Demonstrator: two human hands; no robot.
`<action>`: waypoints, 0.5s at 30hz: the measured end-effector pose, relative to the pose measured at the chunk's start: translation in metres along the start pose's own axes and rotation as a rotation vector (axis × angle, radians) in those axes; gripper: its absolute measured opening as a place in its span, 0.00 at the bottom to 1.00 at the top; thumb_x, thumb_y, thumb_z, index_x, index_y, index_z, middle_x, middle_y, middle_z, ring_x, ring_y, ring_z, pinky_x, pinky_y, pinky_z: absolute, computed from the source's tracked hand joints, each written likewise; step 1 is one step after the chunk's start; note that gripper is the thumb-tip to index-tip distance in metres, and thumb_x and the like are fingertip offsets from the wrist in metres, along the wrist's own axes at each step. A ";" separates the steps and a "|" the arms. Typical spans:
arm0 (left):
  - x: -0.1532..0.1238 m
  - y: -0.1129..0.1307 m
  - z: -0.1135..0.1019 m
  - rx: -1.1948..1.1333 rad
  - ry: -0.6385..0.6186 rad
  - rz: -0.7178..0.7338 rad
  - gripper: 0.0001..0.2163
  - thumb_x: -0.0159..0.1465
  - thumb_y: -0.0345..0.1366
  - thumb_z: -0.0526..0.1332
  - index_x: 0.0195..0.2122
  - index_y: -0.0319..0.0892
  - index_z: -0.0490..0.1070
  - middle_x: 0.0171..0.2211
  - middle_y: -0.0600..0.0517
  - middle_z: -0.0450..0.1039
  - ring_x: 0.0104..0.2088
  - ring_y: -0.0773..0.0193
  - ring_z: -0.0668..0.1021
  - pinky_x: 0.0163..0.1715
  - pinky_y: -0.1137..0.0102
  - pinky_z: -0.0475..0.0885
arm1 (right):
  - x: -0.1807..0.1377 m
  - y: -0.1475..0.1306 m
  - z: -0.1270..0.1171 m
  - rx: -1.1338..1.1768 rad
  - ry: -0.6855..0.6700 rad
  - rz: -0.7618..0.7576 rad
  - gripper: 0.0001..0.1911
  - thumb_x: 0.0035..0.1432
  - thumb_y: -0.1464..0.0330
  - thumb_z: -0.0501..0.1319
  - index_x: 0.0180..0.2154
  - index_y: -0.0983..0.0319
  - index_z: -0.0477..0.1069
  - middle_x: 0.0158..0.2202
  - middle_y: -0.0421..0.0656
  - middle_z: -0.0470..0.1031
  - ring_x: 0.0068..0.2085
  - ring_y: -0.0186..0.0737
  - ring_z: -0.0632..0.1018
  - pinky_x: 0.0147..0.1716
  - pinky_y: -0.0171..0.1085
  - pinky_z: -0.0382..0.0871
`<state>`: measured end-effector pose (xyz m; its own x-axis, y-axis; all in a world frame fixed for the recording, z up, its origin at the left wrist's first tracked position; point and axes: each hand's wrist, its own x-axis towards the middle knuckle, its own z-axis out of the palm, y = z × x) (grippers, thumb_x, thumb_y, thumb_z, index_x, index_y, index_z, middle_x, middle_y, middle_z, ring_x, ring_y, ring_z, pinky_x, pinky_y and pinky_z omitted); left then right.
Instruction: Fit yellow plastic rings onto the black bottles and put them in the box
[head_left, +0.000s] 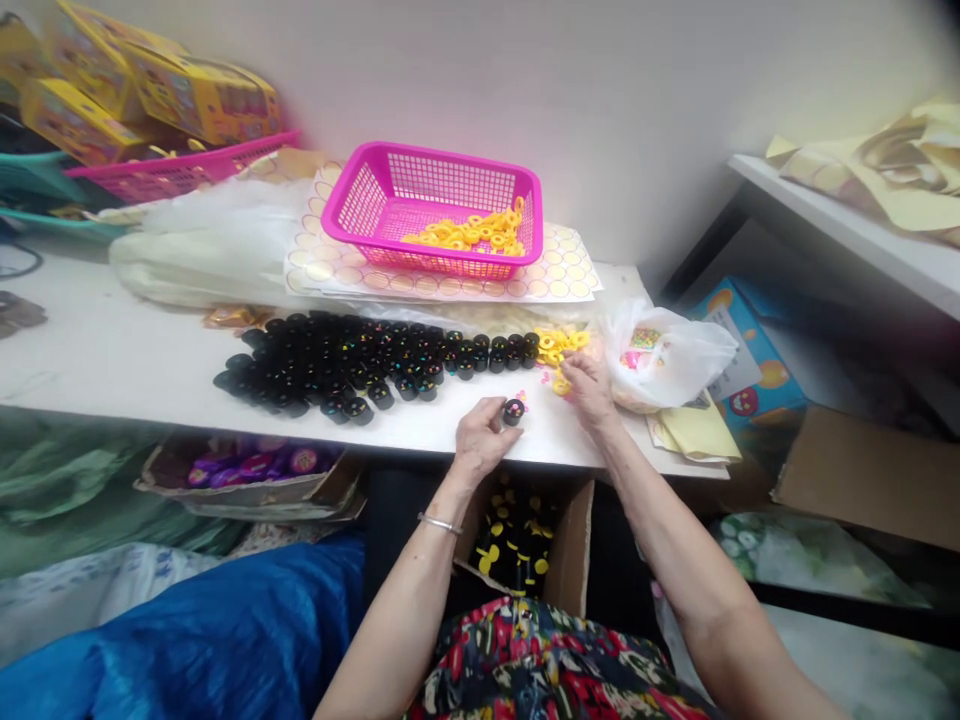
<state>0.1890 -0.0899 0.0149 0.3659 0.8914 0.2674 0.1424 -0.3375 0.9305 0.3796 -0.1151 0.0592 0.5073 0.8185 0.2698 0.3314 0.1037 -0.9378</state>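
My left hand (pixel 482 432) rests on the white table (pixel 112 350) near its front edge, fingers closed round a small black cylinder (pixel 513 411) with coloured dots on top. My right hand (pixel 587 388) lies just to the right, its fingers curled down into a loose pile of yellow rings (pixel 559 346). Left of both hands, several black cylinders (pixel 352 365) of the same kind stand packed in a long cluster across the table.
A pink basket (pixel 442 205) with more yellow rings sits on sticker sheets (pixel 570 270) at the back. A white plastic bag (pixel 667 355) lies at the right. An open carton (pixel 525 545) of black parts stands under the table edge; a box of purple items (pixel 247 468) is to its left.
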 end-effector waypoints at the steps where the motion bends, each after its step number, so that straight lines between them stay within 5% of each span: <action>1: 0.000 0.001 -0.002 -0.050 0.002 -0.006 0.18 0.46 0.30 0.65 0.41 0.41 0.72 0.33 0.53 0.69 0.23 0.74 0.65 0.25 0.76 0.64 | -0.003 -0.005 0.001 0.006 -0.058 -0.018 0.10 0.53 0.63 0.55 0.27 0.62 0.66 0.36 0.43 0.71 0.43 0.40 0.71 0.44 0.40 0.62; 6: 0.002 0.009 -0.012 -0.342 0.106 -0.151 0.13 0.47 0.28 0.60 0.35 0.39 0.74 0.34 0.52 0.71 0.23 0.74 0.66 0.25 0.76 0.62 | -0.028 -0.025 0.013 -0.197 -0.340 -0.307 0.07 0.54 0.65 0.56 0.33 0.61 0.68 0.37 0.45 0.73 0.41 0.40 0.73 0.42 0.39 0.65; 15: 0.008 0.017 -0.010 -0.465 0.194 -0.429 0.11 0.47 0.35 0.64 0.31 0.35 0.75 0.20 0.54 0.70 0.20 0.74 0.66 0.21 0.76 0.60 | -0.041 -0.021 0.025 -0.661 -0.465 -0.464 0.17 0.59 0.68 0.51 0.50 0.63 0.64 0.38 0.50 0.73 0.39 0.43 0.73 0.38 0.40 0.67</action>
<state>0.1855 -0.0860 0.0354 0.1868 0.9706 -0.1516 -0.1892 0.1870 0.9640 0.3322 -0.1371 0.0620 -0.1117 0.9346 0.3378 0.8793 0.2513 -0.4046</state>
